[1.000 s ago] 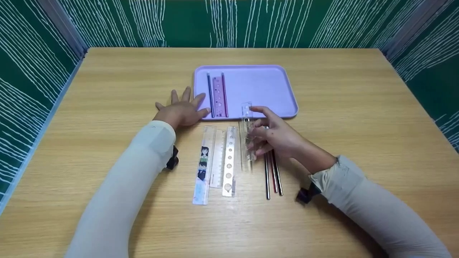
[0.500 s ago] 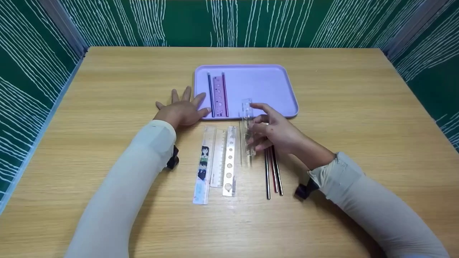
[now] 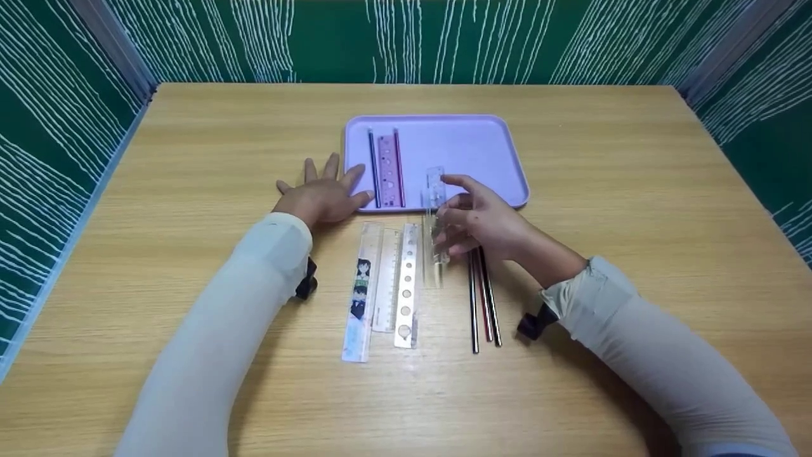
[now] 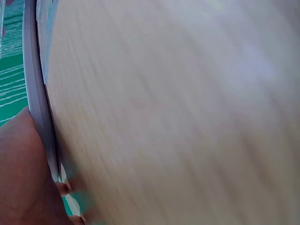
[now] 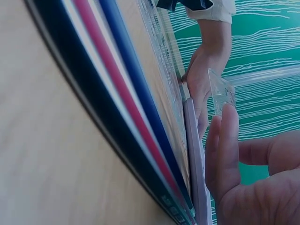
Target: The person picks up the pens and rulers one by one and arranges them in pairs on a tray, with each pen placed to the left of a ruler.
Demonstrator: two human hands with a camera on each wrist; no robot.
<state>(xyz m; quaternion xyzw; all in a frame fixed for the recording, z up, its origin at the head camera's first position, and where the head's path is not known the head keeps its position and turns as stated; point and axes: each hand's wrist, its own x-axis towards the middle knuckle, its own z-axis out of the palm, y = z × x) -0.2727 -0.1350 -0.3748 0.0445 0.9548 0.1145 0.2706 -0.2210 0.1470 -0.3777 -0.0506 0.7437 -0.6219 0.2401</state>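
My left hand point(image 3: 327, 198), fingers spread, rests at the front left corner of a purple tray point(image 3: 466, 152); the thumb and index finger reach its rim. Above the tray's front edge my right hand point(image 3: 491, 222) holds a clear plastic ruler point(image 3: 435, 179) between thumb and fingers. The ruler looks raised off the table, its lower part blurred behind the fingers. In the right wrist view, one end of the clear ruler point(image 5: 221, 93) shows beyond the fingertips. On the tray's left side a pink ruler point(image 3: 386, 174) lies between a dark blue pencil point(image 3: 373, 171) and a dark red pencil point(image 3: 399, 171).
On the table before the tray lie a ruler with cartoon figures point(image 3: 359, 292), a narrow clear ruler point(image 3: 386, 285) and a ruler with round holes point(image 3: 406, 292). Right of them, three pencils point(image 3: 473, 311) lie side by side, partly under my right hand. Green walls surround the table.
My right hand has moved slightly forward with the clear ruler, whose far end now reaches further over the tray. My left hand keeps its place.
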